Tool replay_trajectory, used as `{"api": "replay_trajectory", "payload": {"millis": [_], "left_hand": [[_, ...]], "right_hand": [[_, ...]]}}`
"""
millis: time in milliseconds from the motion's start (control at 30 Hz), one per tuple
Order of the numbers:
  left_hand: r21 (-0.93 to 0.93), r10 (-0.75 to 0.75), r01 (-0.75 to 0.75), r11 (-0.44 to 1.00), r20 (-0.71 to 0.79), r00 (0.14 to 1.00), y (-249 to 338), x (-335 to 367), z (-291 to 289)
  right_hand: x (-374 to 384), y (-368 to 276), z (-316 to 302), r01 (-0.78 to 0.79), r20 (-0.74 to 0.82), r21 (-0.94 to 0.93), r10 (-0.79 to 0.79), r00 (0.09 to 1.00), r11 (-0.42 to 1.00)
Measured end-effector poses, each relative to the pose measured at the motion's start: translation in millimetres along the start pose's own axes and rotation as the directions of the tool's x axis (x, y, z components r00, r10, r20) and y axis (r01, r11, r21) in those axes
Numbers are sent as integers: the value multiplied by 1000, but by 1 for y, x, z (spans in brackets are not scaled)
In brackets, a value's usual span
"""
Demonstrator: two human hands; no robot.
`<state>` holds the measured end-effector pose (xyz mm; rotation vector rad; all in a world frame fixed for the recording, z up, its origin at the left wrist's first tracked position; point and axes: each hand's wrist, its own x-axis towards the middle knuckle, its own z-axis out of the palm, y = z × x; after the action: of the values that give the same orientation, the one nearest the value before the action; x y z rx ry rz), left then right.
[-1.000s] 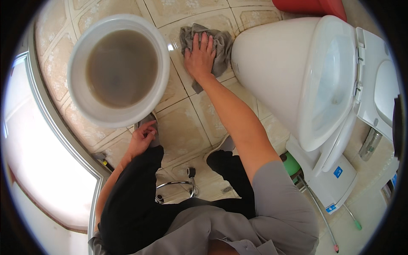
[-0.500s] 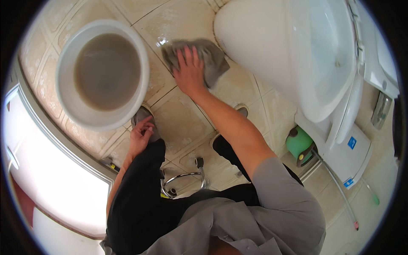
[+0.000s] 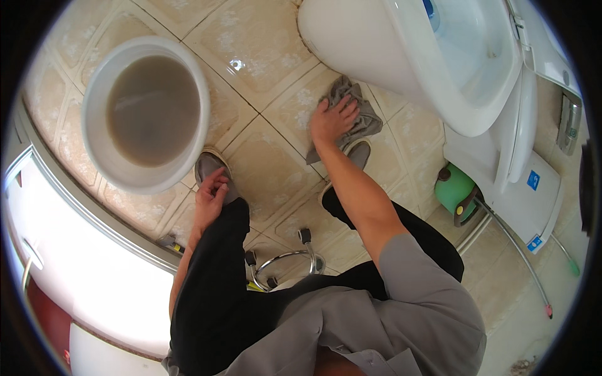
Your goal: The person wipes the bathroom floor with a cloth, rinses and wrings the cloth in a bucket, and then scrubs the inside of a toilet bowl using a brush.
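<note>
We cannot see the part of the grey rag (image 3: 367, 119) under the right hand (image 3: 335, 120), nor the bottom of the white basin (image 3: 94, 113) beneath its murky water (image 3: 153, 111). Black trousers (image 3: 216, 276) partly hide the wheeled chrome base (image 3: 304, 236) from us; the upper edge crops the toilet (image 3: 376, 56).

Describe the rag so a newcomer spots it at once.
Start at the white toilet, upper right. Just below its base in the picture, on the beige floor, the right hand rests on the rag. It is grey and crumpled, while the shoe beside it is smooth.
</note>
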<state>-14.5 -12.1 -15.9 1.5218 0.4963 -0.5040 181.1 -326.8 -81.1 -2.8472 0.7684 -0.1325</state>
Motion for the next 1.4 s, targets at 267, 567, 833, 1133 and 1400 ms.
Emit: {"api": "replay_trajectory", "payload": {"millis": [267,567,833,1133,1400], "left_hand": [[-7,-9,9,1000,-49,999,15,2,-1],[-99,16,11,995,267,964,70,-17,-50],[-601,71,-132,789,-125,990,132,-31,-116],[-179,400,-503,846,-410,819,155,20,-146],[627,482,-30,778,-566,669,103,85,-158]], "right_hand": [[-110,-77,-16,697,234,422,-813,533,579],[-32,-176,-170,-185,522,823,-586,620,537],[-56,-307,-205,-931,703,331,-699,133,156],[-95,-345,-194,-948,596,238,-803,-27,209],[-15,-309,-211,-953,603,294,-788,124,75]]}}
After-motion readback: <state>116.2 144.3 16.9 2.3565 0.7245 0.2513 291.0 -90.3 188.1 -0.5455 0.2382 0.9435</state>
